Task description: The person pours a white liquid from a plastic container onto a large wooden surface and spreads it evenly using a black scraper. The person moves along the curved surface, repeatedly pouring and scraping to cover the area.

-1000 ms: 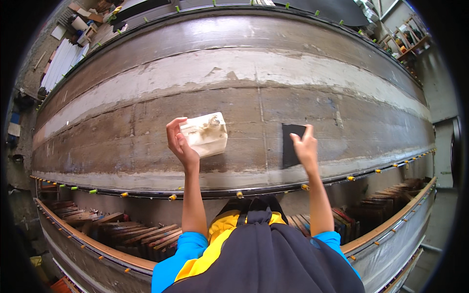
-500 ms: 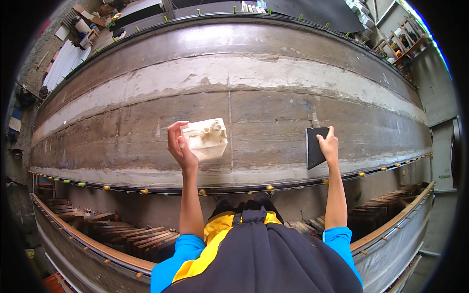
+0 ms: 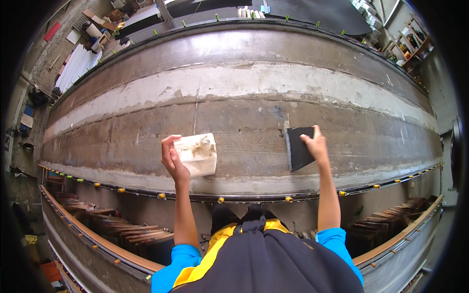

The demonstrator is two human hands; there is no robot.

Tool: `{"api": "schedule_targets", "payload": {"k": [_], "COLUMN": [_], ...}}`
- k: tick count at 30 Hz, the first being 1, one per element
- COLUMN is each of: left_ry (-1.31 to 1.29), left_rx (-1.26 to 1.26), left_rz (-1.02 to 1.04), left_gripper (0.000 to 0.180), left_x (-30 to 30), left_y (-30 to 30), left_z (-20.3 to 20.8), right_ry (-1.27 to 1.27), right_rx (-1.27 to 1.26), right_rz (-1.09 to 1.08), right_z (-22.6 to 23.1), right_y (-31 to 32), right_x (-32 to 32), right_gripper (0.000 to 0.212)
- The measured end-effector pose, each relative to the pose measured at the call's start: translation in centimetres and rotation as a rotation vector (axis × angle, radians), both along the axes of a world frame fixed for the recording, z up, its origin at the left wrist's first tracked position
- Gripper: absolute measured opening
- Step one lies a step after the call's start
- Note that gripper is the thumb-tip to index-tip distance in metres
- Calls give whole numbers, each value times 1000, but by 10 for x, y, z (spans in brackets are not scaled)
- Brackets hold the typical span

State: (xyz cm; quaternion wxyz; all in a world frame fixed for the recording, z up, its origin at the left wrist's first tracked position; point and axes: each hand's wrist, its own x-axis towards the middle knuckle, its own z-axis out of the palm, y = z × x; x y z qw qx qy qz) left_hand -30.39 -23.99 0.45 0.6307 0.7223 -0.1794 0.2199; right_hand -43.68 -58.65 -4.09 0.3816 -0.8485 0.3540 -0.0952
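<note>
My left hand (image 3: 174,158) is closed on the left side of a white plastic jug (image 3: 201,163), with its round neck and stained moulded side facing up. The jug is over the near part of a long brown table (image 3: 244,115); whether it touches the surface I cannot tell. To the right, my right hand (image 3: 315,144) pinches a black flat spreader (image 3: 299,146) by its upper right side, thumb on top. A pale strip runs down the spreader's left edge, and the sheet is tilted close to the tabletop.
A pale band (image 3: 234,80) runs the table's length. Along the near rim sit yellow knobs (image 3: 221,200), with green pegs (image 3: 253,15) along the far rim. Wooden slats (image 3: 139,232) lie below the near edge. A wooden-edged bench (image 3: 122,261) stands at lower left, close to my body.
The view has shifted rightward along the table, so its marks now appear farther left. Both hands have travelled right over the surface, still holding the jug and the spreader.
</note>
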Motion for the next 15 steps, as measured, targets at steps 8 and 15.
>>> {"api": "schedule_targets", "payload": {"k": [8,15], "left_ry": [-14,-16], "left_rx": [115,127], "left_rz": [-1,-19], "left_gripper": [46,42], "left_x": [-10,0], "left_y": [-30,-30], "left_z": [8,6], "right_ry": [72,3], "right_rx": [36,173], "right_rz": [374,140], "right_z": [7,-7], "right_y": [79,5], "right_x": [35,51], "right_gripper": [51,52]}}
